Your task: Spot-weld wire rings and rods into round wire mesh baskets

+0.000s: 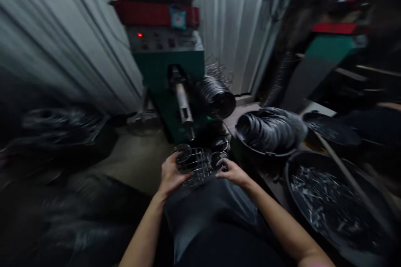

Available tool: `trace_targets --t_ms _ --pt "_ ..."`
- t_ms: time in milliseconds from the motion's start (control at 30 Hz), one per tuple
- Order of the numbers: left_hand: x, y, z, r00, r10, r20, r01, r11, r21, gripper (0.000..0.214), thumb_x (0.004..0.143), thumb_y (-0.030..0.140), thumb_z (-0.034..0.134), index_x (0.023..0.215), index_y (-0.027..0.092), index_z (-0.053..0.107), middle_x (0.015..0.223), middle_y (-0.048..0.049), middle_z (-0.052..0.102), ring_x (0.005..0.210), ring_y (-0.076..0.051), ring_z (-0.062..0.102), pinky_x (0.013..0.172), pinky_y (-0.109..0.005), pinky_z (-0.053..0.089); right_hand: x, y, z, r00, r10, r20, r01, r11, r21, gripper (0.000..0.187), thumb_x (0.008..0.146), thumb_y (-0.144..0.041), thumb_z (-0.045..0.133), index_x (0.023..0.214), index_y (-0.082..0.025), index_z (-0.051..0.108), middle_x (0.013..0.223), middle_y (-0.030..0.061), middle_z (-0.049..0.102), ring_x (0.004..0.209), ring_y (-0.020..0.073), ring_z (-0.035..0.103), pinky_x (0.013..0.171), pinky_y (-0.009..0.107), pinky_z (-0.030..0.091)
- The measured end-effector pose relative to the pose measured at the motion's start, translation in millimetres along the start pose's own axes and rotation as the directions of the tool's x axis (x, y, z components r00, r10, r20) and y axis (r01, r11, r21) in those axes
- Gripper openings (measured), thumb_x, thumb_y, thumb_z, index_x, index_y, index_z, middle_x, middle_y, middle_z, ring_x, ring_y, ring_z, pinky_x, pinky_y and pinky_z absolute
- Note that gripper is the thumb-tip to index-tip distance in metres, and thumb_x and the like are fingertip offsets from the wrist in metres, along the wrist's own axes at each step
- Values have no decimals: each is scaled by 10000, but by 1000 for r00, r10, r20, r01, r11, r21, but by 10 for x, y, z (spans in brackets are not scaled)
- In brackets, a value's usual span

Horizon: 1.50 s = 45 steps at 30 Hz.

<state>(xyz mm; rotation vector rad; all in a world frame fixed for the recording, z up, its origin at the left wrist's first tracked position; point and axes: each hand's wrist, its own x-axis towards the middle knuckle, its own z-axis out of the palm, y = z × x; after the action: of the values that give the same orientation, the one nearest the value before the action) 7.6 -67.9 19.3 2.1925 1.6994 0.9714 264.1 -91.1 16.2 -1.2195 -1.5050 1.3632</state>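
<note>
My left hand (171, 175) grips the left end of a wire cage made of metal rings and thin rods (197, 164), held over my lap. The fingers of my right hand (232, 171) are curled on the cage's right end. The cage lies roughly level just in front of a green machine (169, 71) with a steel shaft (183, 102) that points down toward it. The picture is blurred by motion.
A stack of dark metal rings (269, 129) fills a black tub right of the cage. A larger black basin of small metal pieces (326, 200) sits at the right. A coil of rings (216, 96) leans by the machine. Corrugated wall stands to the left; dark piles lie at lower left.
</note>
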Motion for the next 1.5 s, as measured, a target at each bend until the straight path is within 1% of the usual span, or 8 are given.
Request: trace_targets --t_ms 100,233,533,800,933,1067,1233,1500 --pt "-29 49 -114 1000 13 12 -13 999 39 717 503 304 800 1147 196 506 1239 -116 544 1174 -305 485 982 -457 386 180 -288 93 995 31 90 -18 990 -143 294 548 -101 738 767 -222 583 616 -45 567 598 158 529 542 264 411" --pt "27 255 -89 1000 22 15 -22 999 35 633 522 287 778 1094 200 522 1258 -122 534 1187 -295 474 980 -446 365 305 -565 222 997 73 38 -54 930 -363 309 512 -30 716 699 -191 528 600 -55 534 596 135 501 526 229 361" --pt "6 452 -95 997 35 69 -42 993 113 606 531 244 729 1101 186 531 1269 -140 533 1194 -310 459 973 -458 330 369 -422 550 975 -139 -175 34 865 -501 149 635 -84 586 675 -194 495 613 -53 503 602 128 474 552 221 323" --pt "7 467 -87 993 2 115 -14 995 103 564 536 254 715 1067 186 537 1280 -138 523 1193 -303 456 963 -450 336 355 -247 469 988 -128 89 152 917 -368 200 741 -80 486 807 -162 657 774 13 664 762 171 610 678 245 430" --pt "23 437 -90 992 -13 123 0 994 110 566 530 258 721 1060 181 538 1288 -143 513 1202 -296 450 967 -445 335 369 -266 406 970 -155 188 223 877 -426 206 771 -68 502 855 -146 674 832 42 685 814 185 626 716 262 451" --pt "52 391 -109 992 -21 126 10 996 85 543 531 264 728 1036 194 538 1290 -130 512 1213 -292 444 984 -449 329 350 -330 372 931 -221 292 341 814 -470 216 739 -102 630 948 -151 662 923 61 681 862 191 626 754 271 465" --pt "95 340 -115 989 -28 142 20 998 56 582 515 248 739 1055 198 528 1295 -122 507 1215 -287 446 995 -439 334 395 -319 371 905 -274 325 416 730 -542 265 698 -36 640 932 -161 653 906 59 674 865 189 629 765 272 472" --pt "222 222 -45 990 -29 137 31 999 -14 567 508 247 742 1034 221 531 1270 -103 526 1206 -285 461 996 -435 353 519 -283 361 879 -344 331 475 706 -526 209 724 -22 607 866 -170 648 849 39 664 808 164 630 725 245 475"
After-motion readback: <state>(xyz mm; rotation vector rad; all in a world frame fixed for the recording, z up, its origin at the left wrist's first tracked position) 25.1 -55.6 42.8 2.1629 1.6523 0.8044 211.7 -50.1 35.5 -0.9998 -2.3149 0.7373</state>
